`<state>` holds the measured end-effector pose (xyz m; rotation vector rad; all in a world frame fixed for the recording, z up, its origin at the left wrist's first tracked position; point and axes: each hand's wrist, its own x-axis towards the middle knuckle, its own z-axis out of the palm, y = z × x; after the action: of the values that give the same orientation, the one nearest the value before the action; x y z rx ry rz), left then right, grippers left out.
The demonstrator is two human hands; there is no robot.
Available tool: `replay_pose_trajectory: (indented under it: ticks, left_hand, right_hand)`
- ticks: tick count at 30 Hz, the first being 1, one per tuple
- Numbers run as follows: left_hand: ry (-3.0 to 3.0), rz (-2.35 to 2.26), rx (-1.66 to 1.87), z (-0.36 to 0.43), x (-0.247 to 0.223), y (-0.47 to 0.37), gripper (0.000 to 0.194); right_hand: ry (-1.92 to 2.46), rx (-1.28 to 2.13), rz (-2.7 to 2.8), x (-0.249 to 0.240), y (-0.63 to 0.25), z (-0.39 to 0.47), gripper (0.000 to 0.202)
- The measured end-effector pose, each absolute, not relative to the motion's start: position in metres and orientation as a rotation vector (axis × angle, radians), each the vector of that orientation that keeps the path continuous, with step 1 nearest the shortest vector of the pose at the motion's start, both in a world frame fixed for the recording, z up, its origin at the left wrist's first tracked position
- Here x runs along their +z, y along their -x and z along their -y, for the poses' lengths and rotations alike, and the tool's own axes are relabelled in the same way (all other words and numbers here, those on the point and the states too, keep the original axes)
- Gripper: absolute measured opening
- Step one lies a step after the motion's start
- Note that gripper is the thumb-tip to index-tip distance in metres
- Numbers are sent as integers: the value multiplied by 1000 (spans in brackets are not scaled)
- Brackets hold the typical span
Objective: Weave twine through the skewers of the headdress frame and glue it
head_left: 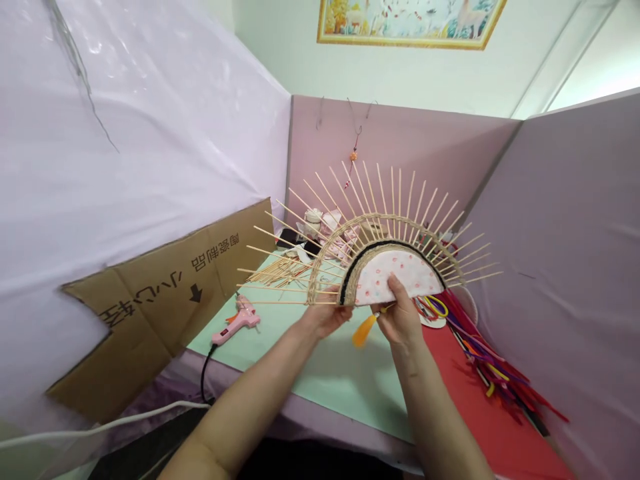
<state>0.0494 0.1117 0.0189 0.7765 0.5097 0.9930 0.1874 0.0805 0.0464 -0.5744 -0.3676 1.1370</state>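
Observation:
Both hands hold up a half-round fan (pixel 397 275) above the table. Its white fabric centre has small pink prints, edged by a black band and twine. Thin wooden sticks radiate outward, with a woven twine arc (pixel 345 230) crossing them. My right hand (pixel 400 313) grips the straight lower edge, thumb on the fabric. At the lower left corner, my left hand (pixel 329 320) is closed on the fan's edge, its fingers partly hidden behind it. A yellow tassel (pixel 364 331) hangs below the fan between the hands.
A pink glue gun (pixel 240 321) lies at the left table edge, its cord trailing down. Loose sticks (pixel 280 270) lie behind it. Colourful pipe cleaners (pixel 493 360) cover part of a red sheet (pixel 463 407) at right. A cardboard panel (pixel 165 300) stands left; partitions enclose the table.

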Motion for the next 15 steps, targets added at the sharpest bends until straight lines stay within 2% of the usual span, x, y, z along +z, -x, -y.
replay_pose_trajectory:
  ticks: [4,9,15]
  left_hand:
    - [-755,-514,962,-105,1,-65,30]
    - [-1007,-747,1081,-106,-24,-37,24]
    - [-1334,-942,1161,-106,-24,19,60]
  right_hand:
    - [532,1135,248,40,-194,-87,27]
    - [524,1105,176,37,-201,-94,22]
    - [480,1104,149,37,-201,-103,21]
